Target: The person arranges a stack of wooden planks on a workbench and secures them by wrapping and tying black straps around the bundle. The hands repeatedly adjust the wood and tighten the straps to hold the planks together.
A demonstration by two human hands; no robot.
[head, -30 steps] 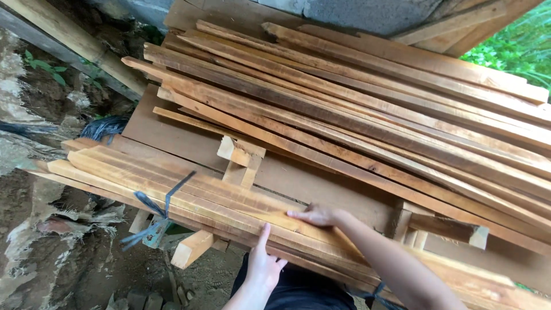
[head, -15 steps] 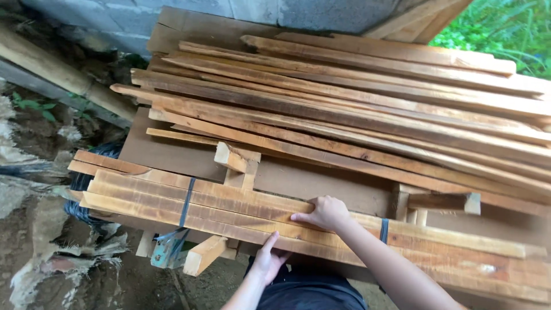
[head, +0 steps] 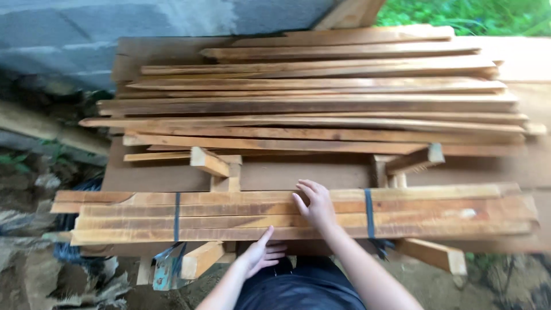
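A bundle of light wooden slats, tied by two dark straps, lies across the near edge of a brown board table. My right hand rests flat on top of the bundle near its middle, fingers spread. My left hand presses its fingers against the bundle's near side from below, palm open. Behind the bundle a large stack of long wooden strips lies in loose layers.
Short wood offcuts stand between bundle and stack. A grey block wall is behind, green plants at top right, rubble and dirt at left. A blue-green tool hangs under the table's edge.
The view has swung so the bundle and stack now lie level across the frame. My right hand has stayed on the bundle; my left hand has come up against its near side.
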